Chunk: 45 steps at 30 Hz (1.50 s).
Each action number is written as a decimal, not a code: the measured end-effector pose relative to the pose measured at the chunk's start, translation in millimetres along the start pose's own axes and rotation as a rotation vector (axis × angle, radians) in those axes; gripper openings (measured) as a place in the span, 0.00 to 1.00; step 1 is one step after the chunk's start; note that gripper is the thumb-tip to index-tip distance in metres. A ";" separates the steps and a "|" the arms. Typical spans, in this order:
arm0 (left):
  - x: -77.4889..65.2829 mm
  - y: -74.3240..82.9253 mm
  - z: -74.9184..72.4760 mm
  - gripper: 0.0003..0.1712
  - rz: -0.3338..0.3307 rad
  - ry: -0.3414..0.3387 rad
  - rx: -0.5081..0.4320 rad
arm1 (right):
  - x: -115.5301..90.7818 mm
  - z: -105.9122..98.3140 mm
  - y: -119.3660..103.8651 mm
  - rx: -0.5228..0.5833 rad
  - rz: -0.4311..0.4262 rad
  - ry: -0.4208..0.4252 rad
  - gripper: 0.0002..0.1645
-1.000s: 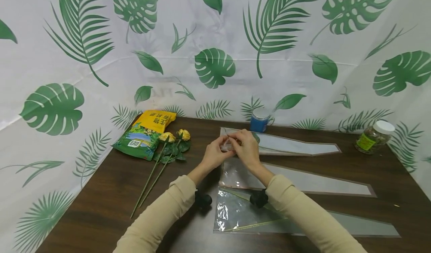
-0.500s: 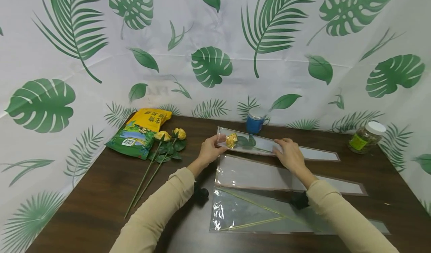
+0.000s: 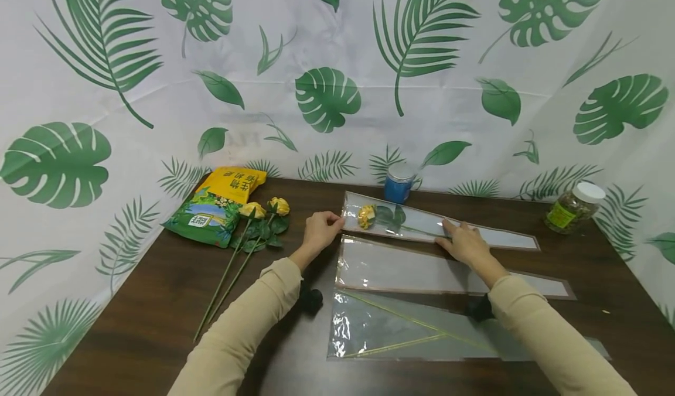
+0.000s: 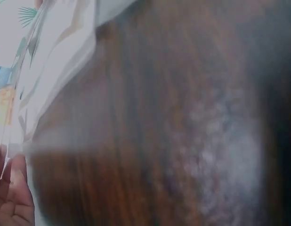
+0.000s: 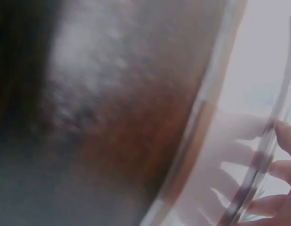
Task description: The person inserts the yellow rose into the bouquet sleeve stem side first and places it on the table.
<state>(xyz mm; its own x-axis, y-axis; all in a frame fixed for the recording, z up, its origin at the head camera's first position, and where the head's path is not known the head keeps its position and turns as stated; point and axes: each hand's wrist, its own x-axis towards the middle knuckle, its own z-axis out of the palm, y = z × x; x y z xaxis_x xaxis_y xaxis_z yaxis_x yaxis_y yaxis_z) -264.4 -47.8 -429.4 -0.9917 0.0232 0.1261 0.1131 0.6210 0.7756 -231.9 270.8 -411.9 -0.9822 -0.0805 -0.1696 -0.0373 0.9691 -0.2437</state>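
Note:
In the head view, a long tapered clear-and-white flower sleeve [image 3: 508,238] lies at the back of the table with a yellow rose [image 3: 366,216] inside it, bloom toward the wide left end. My left hand [image 3: 318,232] pinches that wide end's edge between thumb and fingers. The left wrist view shows its fingertips [image 4: 18,176] on the plastic film [image 4: 60,61]. My right hand [image 3: 466,245] rests over the narrower part of the sleeve, fingers extended. Its fingers [image 5: 284,172] meet the film in the right wrist view, casting reflections on the white surface.
Two more sleeves lie in front, a white one [image 3: 395,264] and a greyish one [image 3: 390,328] with gold lines. Left are two yellow roses [image 3: 263,208] and a yellow-green bag [image 3: 211,208]. A blue jar [image 3: 398,184] and a white-lidded jar [image 3: 573,208] stand behind and right.
The hands have parted from together at the sleeve's wide end. The right hand has moved right along the sleeve; the left stays at the wide end. The rose inside has come into view.

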 end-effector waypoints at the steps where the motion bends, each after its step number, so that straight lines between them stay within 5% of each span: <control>1: -0.1 -0.9 0.2 0.12 -0.001 -0.004 0.031 | 0.4 -0.4 0.3 -0.002 0.011 -0.016 0.37; 8: -4.0 -4.5 0.7 0.14 -0.001 -0.071 0.175 | 3.1 2.2 1.0 -0.006 0.060 -0.099 0.40; 22: -16.1 -11.1 -6.0 0.15 0.017 -0.117 0.153 | 3.3 10.0 0.3 0.020 0.095 -0.135 0.41; 26: -32.2 -15.4 -18.5 0.16 -0.054 -0.201 -0.043 | -10.5 13.5 -0.7 0.027 -0.022 0.020 0.41; 30: -54.4 -14.5 -38.7 0.21 -0.264 -0.386 -0.396 | -33.8 14.2 -14.2 0.041 -0.299 0.214 0.33; 33: -64.2 -10.6 -50.3 0.24 -0.381 -0.474 -0.563 | -49.0 14.8 -28.7 0.016 -0.465 0.232 0.29; 39: -68.0 -4.0 -52.5 0.27 -0.461 -0.543 -0.615 | -61.2 23.7 -44.6 -0.072 -0.493 0.150 0.30; 45: -66.0 1.8 -40.2 0.27 -0.467 -0.535 -0.584 | -63.3 28.5 -45.4 -0.082 -0.501 0.194 0.29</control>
<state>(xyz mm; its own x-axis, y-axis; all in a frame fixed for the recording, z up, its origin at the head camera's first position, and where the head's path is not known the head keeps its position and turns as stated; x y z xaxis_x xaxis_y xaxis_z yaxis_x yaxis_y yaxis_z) -196.3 -79.7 -411.5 -0.8233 0.3195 -0.4691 -0.4383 0.1674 0.8831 -162.8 225.2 -417.4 -0.8560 -0.5004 0.1299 -0.5165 0.8387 -0.1729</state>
